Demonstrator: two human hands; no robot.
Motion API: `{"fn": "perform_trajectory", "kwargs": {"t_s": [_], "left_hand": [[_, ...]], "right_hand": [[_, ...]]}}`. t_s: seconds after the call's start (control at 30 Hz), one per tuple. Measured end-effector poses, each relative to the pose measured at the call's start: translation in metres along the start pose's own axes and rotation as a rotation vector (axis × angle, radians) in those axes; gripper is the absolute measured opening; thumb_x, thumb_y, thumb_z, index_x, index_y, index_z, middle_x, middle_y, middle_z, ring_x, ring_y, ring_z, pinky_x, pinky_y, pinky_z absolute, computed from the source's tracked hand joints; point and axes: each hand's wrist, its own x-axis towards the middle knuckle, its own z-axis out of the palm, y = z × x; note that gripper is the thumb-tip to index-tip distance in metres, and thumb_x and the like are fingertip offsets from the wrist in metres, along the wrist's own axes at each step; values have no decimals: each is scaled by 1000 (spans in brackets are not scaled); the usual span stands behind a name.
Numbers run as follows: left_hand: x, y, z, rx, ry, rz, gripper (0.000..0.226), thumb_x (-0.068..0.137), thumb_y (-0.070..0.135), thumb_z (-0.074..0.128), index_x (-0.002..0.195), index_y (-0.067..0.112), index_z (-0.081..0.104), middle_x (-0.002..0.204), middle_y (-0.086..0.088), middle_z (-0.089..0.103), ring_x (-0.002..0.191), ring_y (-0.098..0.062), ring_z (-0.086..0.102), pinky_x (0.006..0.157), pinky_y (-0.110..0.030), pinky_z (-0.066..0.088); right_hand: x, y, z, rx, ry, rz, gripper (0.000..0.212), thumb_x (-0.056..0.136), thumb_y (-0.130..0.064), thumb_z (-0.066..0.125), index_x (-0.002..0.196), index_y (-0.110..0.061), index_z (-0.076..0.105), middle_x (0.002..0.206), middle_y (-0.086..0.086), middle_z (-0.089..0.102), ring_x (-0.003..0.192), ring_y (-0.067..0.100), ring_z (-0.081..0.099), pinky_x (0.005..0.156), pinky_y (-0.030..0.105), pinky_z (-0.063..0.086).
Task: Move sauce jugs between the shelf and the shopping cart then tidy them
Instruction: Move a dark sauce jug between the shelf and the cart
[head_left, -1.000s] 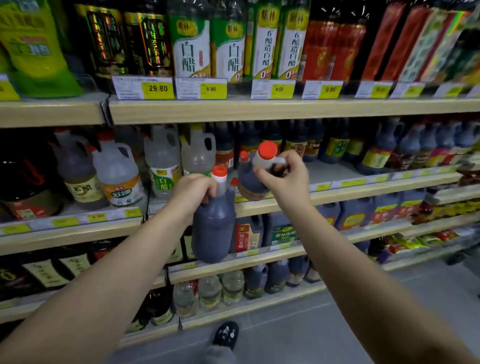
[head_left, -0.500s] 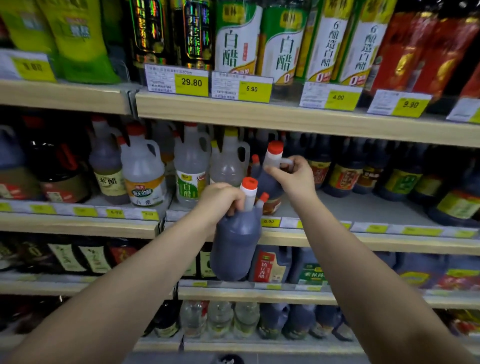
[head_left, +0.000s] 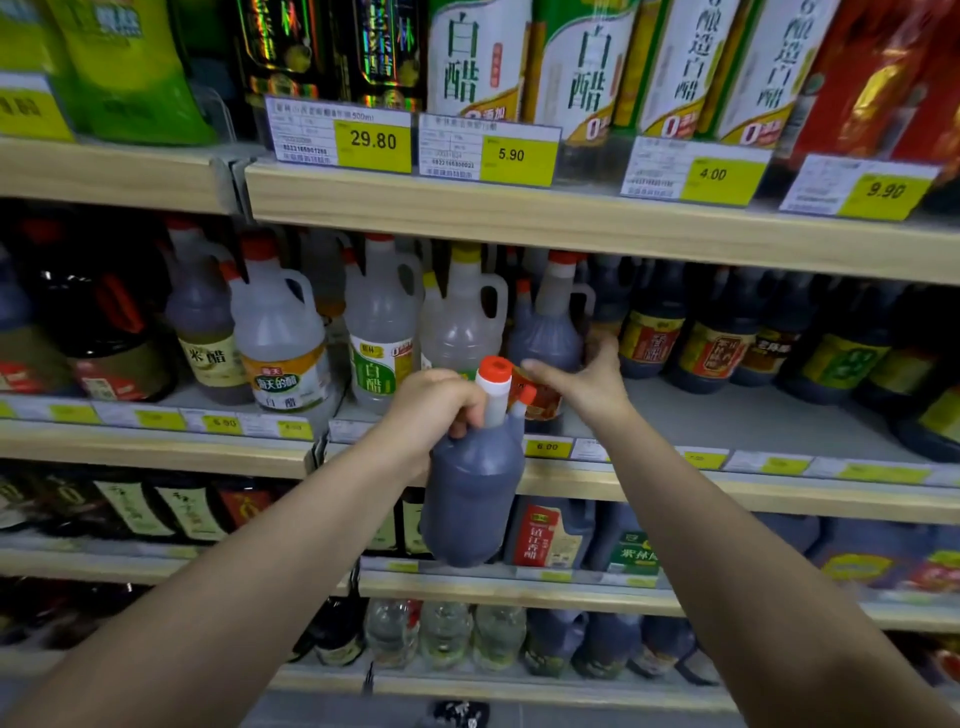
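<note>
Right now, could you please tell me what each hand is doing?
Left hand: closed, gripping a dark sauce jug by its neck.
Right hand: closed, thumb and fingers round a second dark jug standing on the shelf.

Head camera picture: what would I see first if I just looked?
Right in the middle, the left hand grips a dark jug with a red cap, hanging in mid-air. Just behind it, the right hand cups a second dark jug on the middle shelf. Bright yellow price tags glow above.
</note>
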Motion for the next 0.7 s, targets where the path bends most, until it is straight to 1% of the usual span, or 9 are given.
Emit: {"fn": "perform_trajectory", "kwargs": {"t_s": [0.07, 0.17, 0.27, 0.33, 0.43, 0.5, 0.6, 0.63, 0.7], "left_hand": [[0, 1, -1, -3, 8, -3, 7, 41, 7, 52, 44, 3, 47, 32, -2, 38, 40, -18, 36, 43, -18, 27], [2, 1, -2, 12, 3, -9, 12, 37, 9, 51, 47, 2, 47, 33, -3, 38, 41, -19, 35, 45, -20, 27], [4, 0, -4, 12, 2, -21, 9, 46, 6, 54, 48, 2, 47, 34, -3, 38, 43, -19, 36, 41, -16, 28], [5, 0, -6, 5, 7, -34, 15, 57, -3, 55, 47, 4, 46, 37, -3, 38, 44, -19, 37, 41, -17, 29], [3, 3, -7, 1, 0, -53, 22, 62, -5, 56, 46, 6, 47, 40, -4, 41, 44, -18, 38, 41, -17, 30], [-1, 8, -8, 14, -13, -71, 22, 66, -2, 60, 49, 7, 49, 43, -5, 44, 44, -17, 40, 37, -12, 31], [-13, 16, -6, 46, -35, -73, 22, 72, 12, 67, 54, 11, 54, 53, -4, 53, 48, -15, 43, 37, -12, 30], [-18, 20, -4, 53, -50, -76, 20, 74, 19, 66, 58, 13, 58, 59, -5, 57, 52, -15, 46, 42, -16, 32], [-32, 31, 1, 37, -88, -122, 18, 80, 30, 62, 69, 16, 63, 74, -4, 65, 63, -12, 53, 57, -23, 34]], "right_hand": [[-6, 7, 3, -82, 22, -24, 93, 59, -32, 89, 132, -10, 36, 128, 3, 50, 114, 12, 49, 93, 28, 43], [-2, 10, 8, -119, 23, -21, 93, 60, -36, 88, 133, -12, 37, 132, 4, 52, 119, 17, 51, 97, 30, 44], [3, 7, 15, -102, 11, -11, 91, 61, -34, 88, 133, -13, 37, 132, 4, 52, 118, 17, 51, 97, 29, 43], [3, 5, 17, -83, 2, -8, 90, 62, -31, 87, 134, -13, 36, 132, 3, 52, 119, 17, 51, 96, 27, 42], [-7, 0, 10, -3, -21, 40, 90, 68, -25, 85, 140, -13, 32, 137, 4, 49, 123, 17, 49, 99, 31, 44], [-20, -5, 1, 54, -16, 70, 77, 75, -21, 79, 138, -9, 36, 134, 6, 50, 122, 19, 50, 94, 28, 45], [-49, -12, -17, -36, -7, 75, 38, 84, -18, 70, 117, -7, 54, 109, 4, 59, 107, 20, 57, 87, 26, 45], [-60, -13, -23, -65, -19, 71, 29, 85, -16, 67, 110, -9, 55, 99, 0, 59, 98, 19, 58, 85, 27, 46], [-84, -13, -32, -124, -65, 65, 20, 86, -11, 63, 104, -12, 55, 85, -6, 55, 88, 17, 55, 78, 24, 44]]}}
